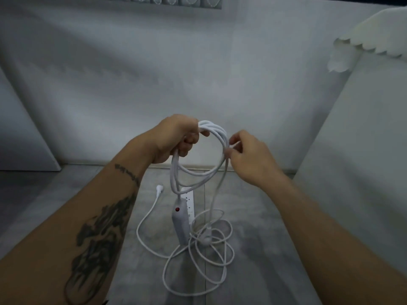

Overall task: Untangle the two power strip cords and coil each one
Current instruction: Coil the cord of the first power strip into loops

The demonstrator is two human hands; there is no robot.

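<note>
My left hand [176, 137] grips several loops of white cord [211, 133] held up in the air. A white power strip with a red switch [180, 223] hangs from those loops. My right hand [248, 155] pinches the same cord at the right side of the coil, and the strand drops from there to the floor. A second white power strip [189, 200] lies flat on the grey floor behind the hanging one. Loose white cord loops [207, 256] lie tangled on the floor below, and a white plug [159, 188] rests at the left.
A pale wall [154, 73] rises just behind the floor area. A white panel [363, 150] with a scalloped white wing shape [374, 38] stands at the right. Another white board [22, 139] leans at the left.
</note>
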